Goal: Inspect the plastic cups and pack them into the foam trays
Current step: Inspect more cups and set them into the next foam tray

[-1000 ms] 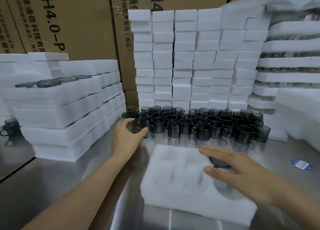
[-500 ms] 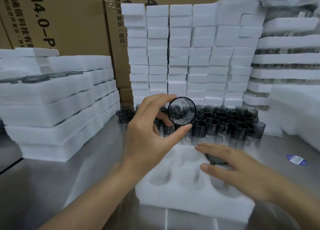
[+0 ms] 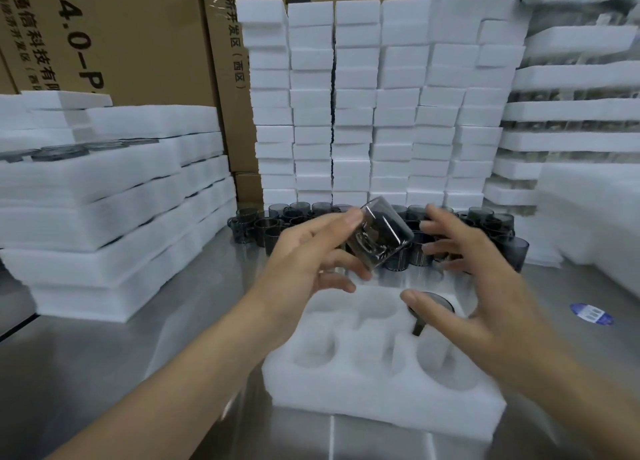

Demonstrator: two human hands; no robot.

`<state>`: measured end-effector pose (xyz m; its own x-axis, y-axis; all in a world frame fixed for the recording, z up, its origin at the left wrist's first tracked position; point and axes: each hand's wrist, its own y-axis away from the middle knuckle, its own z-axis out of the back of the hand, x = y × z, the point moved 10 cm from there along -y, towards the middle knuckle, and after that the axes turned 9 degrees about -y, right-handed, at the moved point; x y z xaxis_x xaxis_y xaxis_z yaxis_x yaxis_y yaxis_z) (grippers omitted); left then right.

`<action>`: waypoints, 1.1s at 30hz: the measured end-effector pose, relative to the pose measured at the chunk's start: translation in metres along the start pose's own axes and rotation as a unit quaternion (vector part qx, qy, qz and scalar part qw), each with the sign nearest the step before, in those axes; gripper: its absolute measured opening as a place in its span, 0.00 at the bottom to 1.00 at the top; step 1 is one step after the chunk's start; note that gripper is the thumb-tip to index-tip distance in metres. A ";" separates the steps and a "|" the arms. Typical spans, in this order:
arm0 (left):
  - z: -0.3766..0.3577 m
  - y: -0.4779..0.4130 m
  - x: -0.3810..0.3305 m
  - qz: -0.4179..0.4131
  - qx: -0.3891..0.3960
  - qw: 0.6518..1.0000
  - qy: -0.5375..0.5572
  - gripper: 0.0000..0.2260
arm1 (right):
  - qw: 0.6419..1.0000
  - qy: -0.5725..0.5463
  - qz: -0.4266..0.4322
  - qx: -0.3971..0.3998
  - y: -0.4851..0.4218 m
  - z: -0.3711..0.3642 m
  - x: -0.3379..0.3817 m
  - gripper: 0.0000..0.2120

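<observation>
My left hand [image 3: 311, 259] holds a smoky grey transparent cup [image 3: 379, 234] tilted in the air above the white foam tray [image 3: 381, 394], thumb and fingers pinching its sides. My right hand [image 3: 474, 279] hovers just right of that cup with fingers spread, holding nothing. The tray lies on the steel table and has several round pockets; one dark cup [image 3: 433, 307] sits in the far right pocket, partly hidden by my right thumb. A cluster of the same grey cups [image 3: 277, 224] stands behind the tray.
Stacks of packed foam trays [image 3: 104, 200] rise at the left. A wall of white foam blocks [image 3: 363, 106] and cardboard boxes [image 3: 138, 37] stands behind. More foam trays [image 3: 571, 141] pile up at the right. A blue label [image 3: 590, 313] lies on the steel table [image 3: 104, 373].
My left hand picked a cup from the cluster, raised it and has now turned it on its side. My right hand lifted off the tray and rose beside the cup.
</observation>
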<state>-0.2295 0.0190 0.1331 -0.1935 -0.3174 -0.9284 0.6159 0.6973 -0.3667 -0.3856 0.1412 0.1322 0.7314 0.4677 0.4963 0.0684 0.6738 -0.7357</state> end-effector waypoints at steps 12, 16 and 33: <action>-0.017 0.007 0.008 -0.015 0.013 0.986 -0.163 0.18 | 0.989 0.089 0.121 0.000 0.001 -0.001 0.039 0.26; -0.018 0.013 -0.006 -0.110 0.018 0.971 -0.213 0.19 | 0.998 0.042 0.048 -0.023 -0.002 0.012 0.014 0.29; -0.024 0.036 -0.041 -0.328 -0.088 0.843 -0.418 0.27 | 0.995 0.058 0.080 -0.003 -0.003 0.008 0.015 0.33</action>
<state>-0.2178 0.0722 0.1569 0.2021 -0.9623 -0.1818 0.4487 0.2561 -0.8562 -0.3802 0.1510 0.1460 0.8068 0.4992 0.3159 -0.0518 0.5924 -0.8040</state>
